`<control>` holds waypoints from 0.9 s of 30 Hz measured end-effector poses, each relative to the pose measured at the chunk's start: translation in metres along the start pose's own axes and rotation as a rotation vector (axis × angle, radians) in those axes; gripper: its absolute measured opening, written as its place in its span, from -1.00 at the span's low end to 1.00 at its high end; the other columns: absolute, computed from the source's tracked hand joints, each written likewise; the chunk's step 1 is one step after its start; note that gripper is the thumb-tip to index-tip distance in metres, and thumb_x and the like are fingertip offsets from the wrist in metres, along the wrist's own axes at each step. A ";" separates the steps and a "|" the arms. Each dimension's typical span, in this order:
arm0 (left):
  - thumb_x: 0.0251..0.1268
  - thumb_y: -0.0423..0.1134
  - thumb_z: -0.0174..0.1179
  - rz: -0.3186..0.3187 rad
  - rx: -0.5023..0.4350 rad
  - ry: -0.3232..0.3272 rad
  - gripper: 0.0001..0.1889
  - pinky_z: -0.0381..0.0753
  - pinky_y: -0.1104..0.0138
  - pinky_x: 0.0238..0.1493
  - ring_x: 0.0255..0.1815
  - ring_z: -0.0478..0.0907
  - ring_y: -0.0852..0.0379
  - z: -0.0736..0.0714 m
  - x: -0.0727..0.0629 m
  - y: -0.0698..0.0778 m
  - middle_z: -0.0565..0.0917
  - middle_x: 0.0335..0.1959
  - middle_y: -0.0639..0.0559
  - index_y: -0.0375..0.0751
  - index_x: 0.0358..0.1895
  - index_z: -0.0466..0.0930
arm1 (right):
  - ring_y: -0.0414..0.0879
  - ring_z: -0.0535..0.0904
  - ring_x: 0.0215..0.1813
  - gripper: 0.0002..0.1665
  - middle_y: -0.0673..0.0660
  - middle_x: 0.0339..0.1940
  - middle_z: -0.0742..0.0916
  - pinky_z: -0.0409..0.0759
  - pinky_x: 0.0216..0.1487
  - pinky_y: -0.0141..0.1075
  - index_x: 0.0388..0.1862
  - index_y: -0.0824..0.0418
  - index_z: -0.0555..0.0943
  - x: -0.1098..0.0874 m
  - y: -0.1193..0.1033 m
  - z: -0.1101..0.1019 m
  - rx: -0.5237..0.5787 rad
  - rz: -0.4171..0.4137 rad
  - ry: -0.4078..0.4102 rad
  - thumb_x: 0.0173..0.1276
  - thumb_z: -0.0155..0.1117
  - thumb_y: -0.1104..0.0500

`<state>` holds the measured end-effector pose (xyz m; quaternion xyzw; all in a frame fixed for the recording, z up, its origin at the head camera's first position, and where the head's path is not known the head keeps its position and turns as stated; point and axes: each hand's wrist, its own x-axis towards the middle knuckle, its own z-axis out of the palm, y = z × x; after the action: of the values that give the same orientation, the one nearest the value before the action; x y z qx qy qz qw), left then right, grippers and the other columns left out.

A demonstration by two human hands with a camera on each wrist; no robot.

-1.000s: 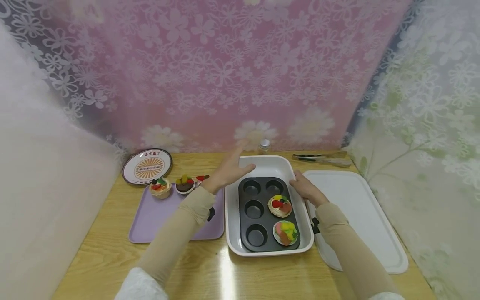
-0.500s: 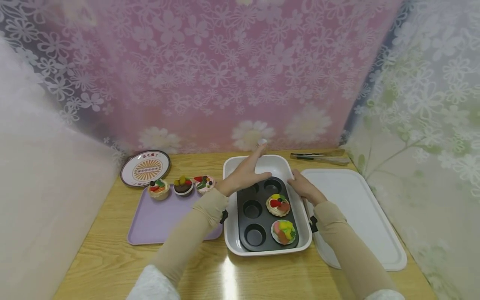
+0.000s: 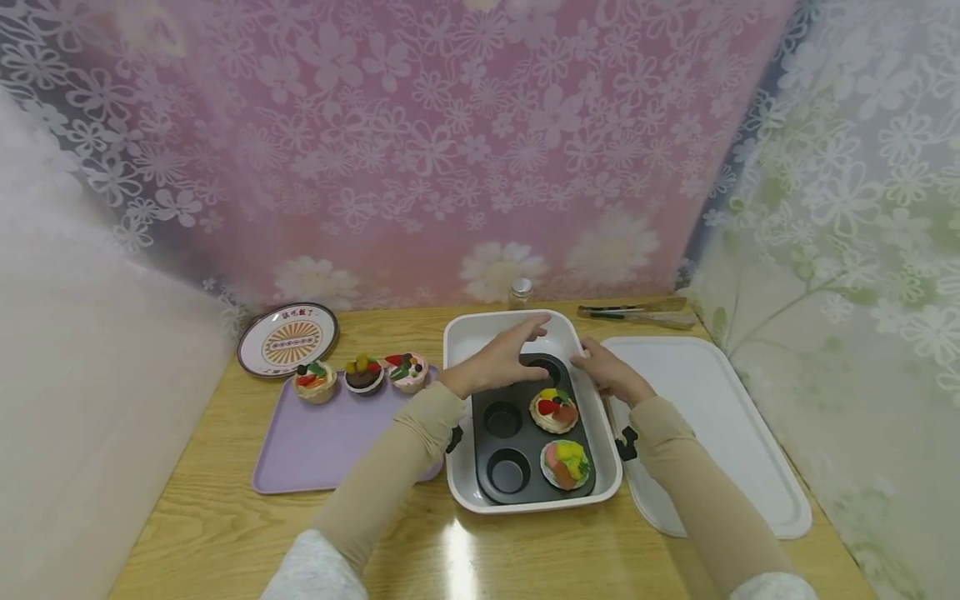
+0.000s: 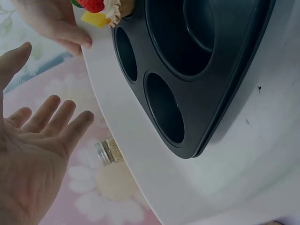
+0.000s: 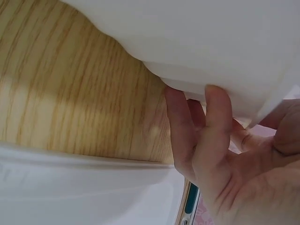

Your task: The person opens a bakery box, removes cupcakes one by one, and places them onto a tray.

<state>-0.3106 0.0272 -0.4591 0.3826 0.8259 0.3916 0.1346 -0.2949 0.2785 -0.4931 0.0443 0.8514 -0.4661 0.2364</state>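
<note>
My right hand (image 3: 611,372) grips the right rim of a deep white dish (image 3: 455,467); in the right wrist view its fingers (image 5: 218,110) press the outer wall from outside. Inside the dish lies a dark muffin tin (image 3: 531,450). Two fruit-topped tarts, one with a strawberry (image 3: 554,412) and one with yellow and pink fruit (image 3: 566,464), sit in its right-hand cups. Over the tin's far end my left hand (image 3: 501,360) hovers with spread fingers, holding nothing, and hides a far left cup. The left wrist view shows its palm (image 4: 33,164) turned toward the camera.
Left of the dish is a purple tray (image 3: 315,454) with three small fruit-topped cakes (image 3: 364,375) along its far edge. Behind it stands a round plate (image 3: 288,339). A small jar (image 3: 521,293) and tongs (image 3: 637,317) lie toward the back. A white tray (image 3: 705,417) is at right.
My left hand has moved right, from the dish's left edge to over the tin, uncovering the rightmost cake on the purple tray. My right hand stays at the rim.
</note>
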 end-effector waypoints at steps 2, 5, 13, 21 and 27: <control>0.41 -0.17 0.42 -0.006 0.001 -0.028 0.00 0.37 0.00 0.61 0.66 0.31 -0.12 0.002 0.000 -0.001 0.34 0.64 -0.21 0.00 0.74 -0.07 | 0.19 0.61 0.16 -0.38 0.43 0.46 0.44 0.69 -0.06 -0.04 0.64 0.17 0.13 0.000 -0.001 -0.002 -0.009 0.005 -0.001 0.76 -0.12 -0.03; 0.41 -0.19 0.41 -0.006 0.008 -0.080 -0.02 0.37 0.00 0.62 0.67 0.30 -0.08 0.006 0.000 -0.001 0.33 0.64 -0.21 -0.02 0.74 -0.04 | 0.12 0.62 0.06 -0.39 0.41 0.36 0.51 0.68 -0.09 -0.08 0.62 0.16 0.17 0.000 -0.002 -0.004 -0.010 0.018 -0.005 0.76 -0.09 -0.04; 0.41 -0.23 0.41 -0.015 0.076 -0.237 -0.15 0.45 0.06 0.56 0.58 0.42 -0.11 0.018 0.000 -0.003 0.46 0.55 -0.20 -0.12 0.67 0.16 | 0.06 0.66 -0.02 -0.36 0.45 0.33 0.54 0.72 -0.12 -0.09 0.60 0.20 0.22 -0.001 -0.001 -0.005 0.011 0.007 -0.016 0.73 -0.02 -0.07; 0.39 -0.21 0.44 -0.007 0.117 -0.269 -0.17 0.43 0.11 0.58 0.59 0.41 -0.11 0.026 0.000 -0.003 0.45 0.56 -0.18 -0.12 0.64 0.23 | 0.17 0.69 0.18 -0.31 0.46 0.42 0.54 0.73 0.14 0.08 0.61 0.24 0.26 -0.003 0.000 -0.008 0.010 0.037 -0.032 0.71 0.02 -0.11; 0.40 -0.18 0.43 -0.022 0.170 -0.287 -0.19 0.42 0.17 0.58 0.59 0.40 -0.01 0.027 0.002 0.005 0.43 0.59 -0.09 -0.15 0.63 0.25 | 0.31 0.70 0.25 -0.33 0.47 0.47 0.51 0.76 0.09 0.06 0.62 0.27 0.27 -0.002 -0.002 -0.013 0.019 0.024 -0.060 0.73 -0.05 -0.08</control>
<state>-0.2950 0.0455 -0.4732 0.4356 0.8324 0.2602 0.2227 -0.2986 0.2880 -0.4844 0.0426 0.8388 -0.4726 0.2669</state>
